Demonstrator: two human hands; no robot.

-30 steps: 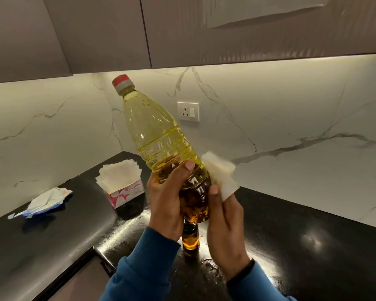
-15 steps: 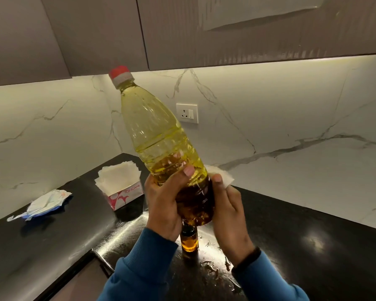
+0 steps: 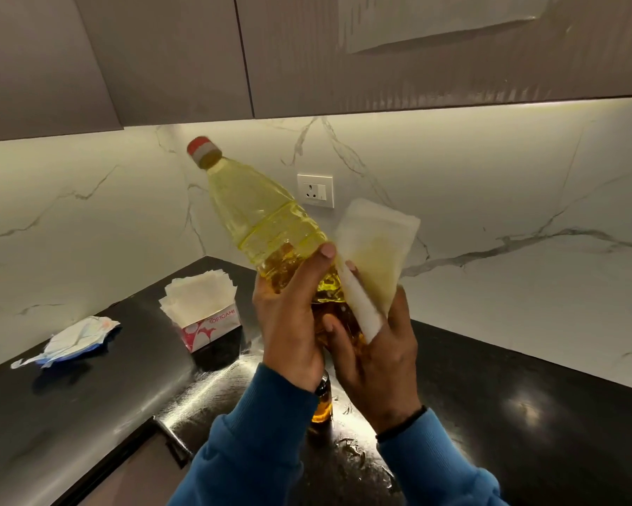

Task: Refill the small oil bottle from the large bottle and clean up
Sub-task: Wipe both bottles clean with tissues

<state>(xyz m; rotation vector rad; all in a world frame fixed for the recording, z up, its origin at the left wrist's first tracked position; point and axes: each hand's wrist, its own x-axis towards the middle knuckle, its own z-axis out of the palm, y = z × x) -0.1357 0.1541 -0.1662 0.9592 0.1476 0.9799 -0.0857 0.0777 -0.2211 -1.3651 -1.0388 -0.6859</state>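
Item: large bottle, capped, tilting; my left hand is gripping its lower body. My right hand is pinching a tissue against it. Small bottle standing below my wrists. Risk: oily plastic slipping onto it.

Both blue-sleeved arms reach up side by side. The left hand curls round the large oil bottle low on its body, thumb up; the right hand, just beside that bottle, pinches a folded tissue.
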